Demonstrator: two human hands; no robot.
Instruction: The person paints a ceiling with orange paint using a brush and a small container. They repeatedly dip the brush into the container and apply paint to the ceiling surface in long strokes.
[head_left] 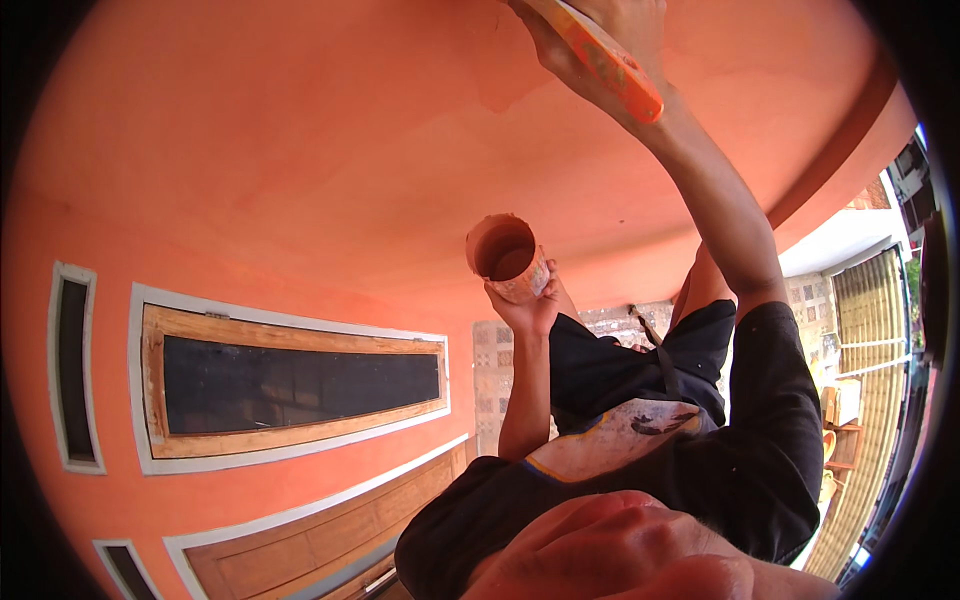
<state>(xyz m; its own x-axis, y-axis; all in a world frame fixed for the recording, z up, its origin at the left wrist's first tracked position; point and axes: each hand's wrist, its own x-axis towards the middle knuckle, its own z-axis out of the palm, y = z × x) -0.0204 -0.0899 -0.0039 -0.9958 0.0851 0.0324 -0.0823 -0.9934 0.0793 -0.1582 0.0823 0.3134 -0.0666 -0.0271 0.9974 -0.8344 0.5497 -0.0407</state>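
1. Shirt fabric (pixel 760 480), black and short-sleeved with a pale printed front, fills the nearest part of the view, above dark cloth shorts (pixel 590 375).
2. The right hand (pixel 634 25), raised at the top edge, is closed around a flat, rounded, orange-smeared tool handle (pixel 612 62); the tool's other end runs out of view.
3. The left hand (pixel 527 314) grips a round, rough-rimmed, paint-crusted cup (pixel 524 287) by its lower side. The cup's mouth faces the camera, showing a brownish-orange coating within.
4. Beyond both hands spreads a smooth orange painted wall (pixel 300 190).
5. To the left sits a long dark-paned window (pixel 300 385) in a wooden, white-edged frame.
6. Far right stands a yellowish slatted screen (pixel 868 310).
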